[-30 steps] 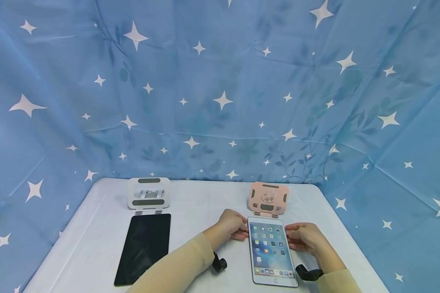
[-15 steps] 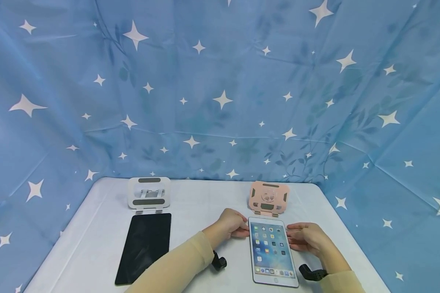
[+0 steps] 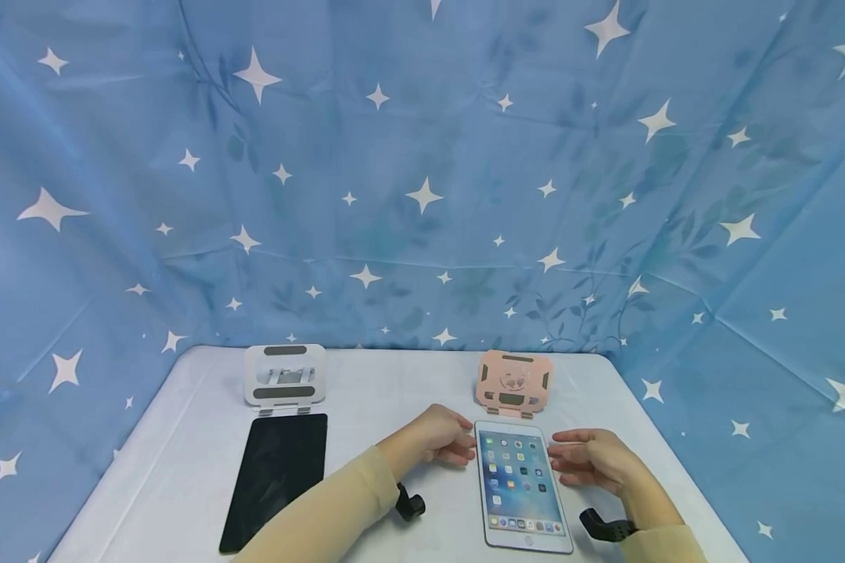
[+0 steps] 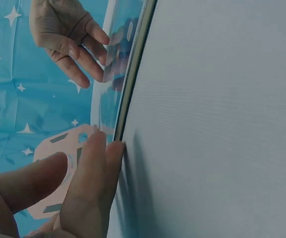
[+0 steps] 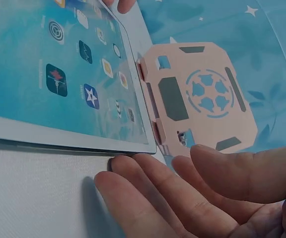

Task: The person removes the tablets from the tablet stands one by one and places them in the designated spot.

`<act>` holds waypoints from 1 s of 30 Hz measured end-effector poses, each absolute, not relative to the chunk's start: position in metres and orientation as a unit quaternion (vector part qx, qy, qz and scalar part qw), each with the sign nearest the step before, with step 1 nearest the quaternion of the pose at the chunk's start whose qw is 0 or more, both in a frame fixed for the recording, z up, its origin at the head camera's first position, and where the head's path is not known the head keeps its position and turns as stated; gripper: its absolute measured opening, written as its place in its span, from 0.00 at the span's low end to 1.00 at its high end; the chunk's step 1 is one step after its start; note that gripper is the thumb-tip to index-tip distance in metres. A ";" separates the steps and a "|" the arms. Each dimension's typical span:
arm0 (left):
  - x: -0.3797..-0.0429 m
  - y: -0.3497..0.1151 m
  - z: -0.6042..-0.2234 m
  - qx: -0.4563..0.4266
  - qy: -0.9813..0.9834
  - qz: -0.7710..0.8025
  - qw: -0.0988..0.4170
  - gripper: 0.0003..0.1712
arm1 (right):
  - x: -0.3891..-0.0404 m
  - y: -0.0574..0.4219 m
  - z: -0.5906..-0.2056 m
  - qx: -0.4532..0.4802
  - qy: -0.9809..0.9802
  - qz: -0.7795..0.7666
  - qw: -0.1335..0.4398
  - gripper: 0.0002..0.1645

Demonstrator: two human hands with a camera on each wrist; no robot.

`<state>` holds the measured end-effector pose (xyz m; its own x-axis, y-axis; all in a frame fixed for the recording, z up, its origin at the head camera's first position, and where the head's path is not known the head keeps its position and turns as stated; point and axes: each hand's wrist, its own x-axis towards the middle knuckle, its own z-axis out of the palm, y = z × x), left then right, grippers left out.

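A white-framed tablet (image 3: 521, 485) lies face up on the table, its screen lit with rows of app icons. My left hand (image 3: 440, 435) is at its upper left edge, and the left wrist view shows fingertips (image 4: 114, 148) right at that edge, thumb lifted away. On the other side, my right hand (image 3: 595, 460) has its fingers loosely extended toward the upper right edge. In the right wrist view those fingertips (image 5: 125, 163) lie just beside the tablet's edge, palm turned up and thumb apart. Directly behind the tablet stands a pink tablet stand (image 3: 514, 381), its slotted plate tilted up.
Left of my left arm a black tablet (image 3: 282, 469) lies with its screen dark. Behind it stands a white tablet stand (image 3: 285, 377). Beyond the white table's (image 3: 401, 375) back edge hangs a blue curtain (image 3: 422, 234) with white stars.
The fingers of both hands have loosened and spread a little, and the right hand has drawn slightly away from the tablet's edge. The tablet lies in about the same place.
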<state>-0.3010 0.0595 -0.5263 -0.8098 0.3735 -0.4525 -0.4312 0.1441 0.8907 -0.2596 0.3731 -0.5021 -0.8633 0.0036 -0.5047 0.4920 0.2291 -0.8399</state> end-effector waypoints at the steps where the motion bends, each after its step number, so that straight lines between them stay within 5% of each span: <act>1: -0.301 0.058 -0.526 -0.013 0.693 0.651 0.310 0.20 | -0.260 0.373 -0.502 0.169 0.755 -0.602 0.200 0.34; 7: -0.297 0.046 -0.522 0.031 0.714 0.637 0.287 0.29 | -0.260 0.374 -0.505 0.187 0.769 -0.590 0.159 0.39; 18: -0.278 0.018 -0.498 0.148 0.867 0.459 0.127 0.35 | -0.261 0.367 -0.503 0.172 0.898 -0.405 0.015 0.45; 30: -0.254 -0.016 -0.469 0.162 0.925 0.343 -0.002 0.44 | -0.258 0.320 -0.480 0.136 0.945 -0.252 -0.158 0.44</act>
<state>-0.2541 -0.0158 -0.4687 -0.9473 0.2990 0.1149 0.3016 0.7118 0.6344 -0.2578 0.3204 -0.4796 -0.9127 0.3374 0.2306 0.1781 0.8362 -0.5187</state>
